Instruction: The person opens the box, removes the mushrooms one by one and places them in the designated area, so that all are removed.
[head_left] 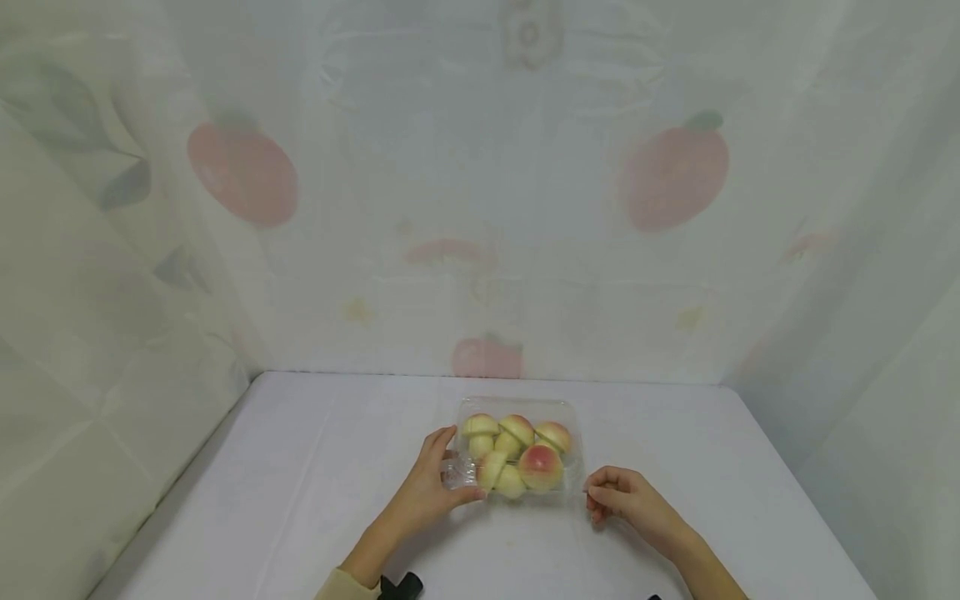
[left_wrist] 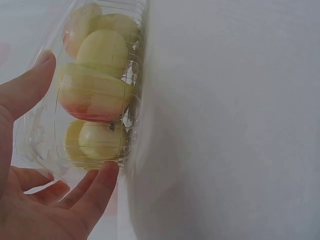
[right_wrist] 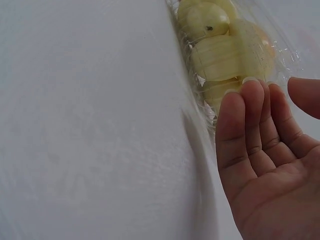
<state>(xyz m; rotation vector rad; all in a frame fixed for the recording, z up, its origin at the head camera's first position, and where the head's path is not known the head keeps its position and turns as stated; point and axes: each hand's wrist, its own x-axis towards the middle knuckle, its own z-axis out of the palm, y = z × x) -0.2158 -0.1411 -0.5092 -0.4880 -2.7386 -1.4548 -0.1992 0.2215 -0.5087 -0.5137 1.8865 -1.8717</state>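
Observation:
A clear plastic box (head_left: 517, 406) holds several pale yellow, mushroom-shaped pieces (head_left: 540, 467) with red-blushed rounded caps. My left hand (head_left: 427, 483) grips the box's left end, thumb at the near side and fingers toward the far side. In the left wrist view, the ribbed wall of the box (left_wrist: 132, 95) shows between the left thumb and fingertips (left_wrist: 111, 170). By the near right corner is my right hand (head_left: 630, 504), its fingers lightly bent. In the right wrist view, the right fingertips (right_wrist: 252, 87) overlap the box's end; whether they touch it I cannot tell.
The box is over a white-covered table (head_left: 315, 467). Pale curtains printed with red fruit (head_left: 243, 173) hang behind the table and along both sides. A black object (head_left: 405, 586) shows by the left wrist at the near edge of view.

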